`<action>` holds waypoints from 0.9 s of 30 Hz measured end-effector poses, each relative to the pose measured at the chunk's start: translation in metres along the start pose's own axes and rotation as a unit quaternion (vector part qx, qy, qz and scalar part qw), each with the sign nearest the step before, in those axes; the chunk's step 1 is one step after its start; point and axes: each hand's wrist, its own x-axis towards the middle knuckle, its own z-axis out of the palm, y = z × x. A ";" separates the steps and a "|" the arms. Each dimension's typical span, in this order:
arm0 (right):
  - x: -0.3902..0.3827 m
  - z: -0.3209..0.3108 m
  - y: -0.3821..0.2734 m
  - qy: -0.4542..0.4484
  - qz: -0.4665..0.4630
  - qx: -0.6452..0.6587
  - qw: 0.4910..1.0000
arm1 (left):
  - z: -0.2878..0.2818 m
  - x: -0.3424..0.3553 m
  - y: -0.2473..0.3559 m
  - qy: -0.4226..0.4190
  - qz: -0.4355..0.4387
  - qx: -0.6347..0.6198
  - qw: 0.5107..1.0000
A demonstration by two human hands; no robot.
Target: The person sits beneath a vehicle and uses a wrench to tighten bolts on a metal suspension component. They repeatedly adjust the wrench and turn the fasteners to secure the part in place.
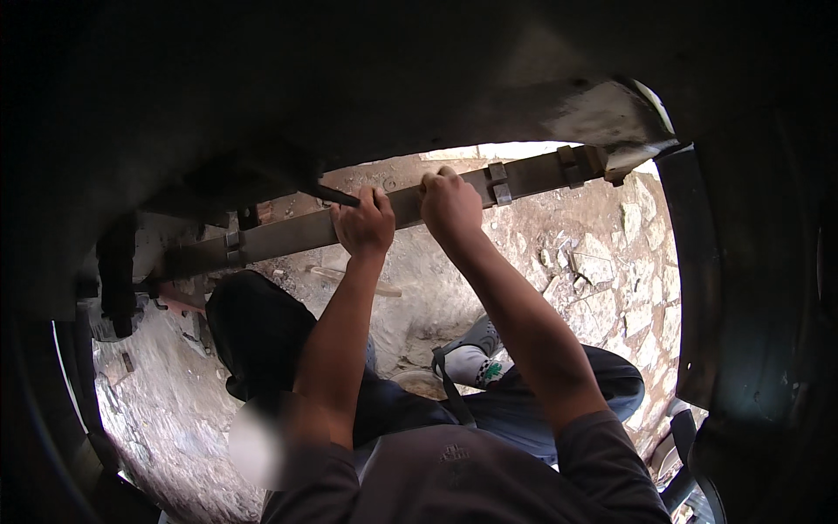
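Note:
A long flat metal leaf spring (288,234) runs slantwise under a dark vehicle body, rising to the right. My left hand (365,224) is closed around a dark thin tool (336,195) whose tip points left, against the spring's upper edge. Just to its right, my right hand (449,203) grips the top of the spring. Square clamps (497,183) band the spring right of my right hand, and another clamp (233,248) sits far to the left.
The vehicle's dark underside (262,87) hangs close overhead and a tyre (751,288) stands at the right. Rough stony ground (602,262) lies below. Legs in blue trousers and a grey shoe (478,336) stretch ahead. A dark rounded shape (257,332) sits at lower left.

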 end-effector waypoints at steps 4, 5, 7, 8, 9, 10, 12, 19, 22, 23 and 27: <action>-0.025 0.008 0.020 0.028 -0.048 0.064 0.996 | -0.004 -0.004 -0.001 0.019 0.009 -0.023 1.000; -0.030 0.012 0.024 0.018 -0.042 0.064 0.997 | -0.001 -0.007 0.001 0.055 0.027 -0.026 0.998; -0.012 0.012 0.021 0.046 -0.033 0.070 0.996 | 0.003 -0.006 0.004 0.071 0.041 -0.009 0.997; -0.003 0.017 0.013 0.052 -0.028 0.066 0.996 | 0.004 -0.003 0.003 0.050 0.035 0.009 0.998; 0.007 0.018 0.010 0.045 -0.025 0.059 0.997 | 0.005 -0.001 0.005 0.028 0.027 0.027 0.999; 0.015 0.018 0.005 0.038 -0.022 0.054 0.998 | 0.002 0.001 0.005 0.007 0.019 0.047 0.999; 0.019 0.017 0.001 0.022 -0.014 0.050 0.998 | -0.001 0.003 0.005 -0.021 0.010 0.036 0.999; -0.016 0.010 0.010 0.033 -0.025 0.052 0.998 | -0.007 0.002 -0.002 -0.019 -0.008 -0.017 1.000; 0.006 0.017 0.016 0.070 -0.025 0.071 0.995 | -0.004 0.003 -0.005 -0.009 0.012 -0.025 1.000; 0.010 0.016 0.013 0.071 -0.020 0.068 0.995 | -0.003 0.002 -0.007 -0.013 0.017 -0.044 0.999; 0.004 0.019 0.009 0.067 -0.014 0.068 0.995 | -0.007 0.001 -0.014 -0.023 0.024 -0.078 0.996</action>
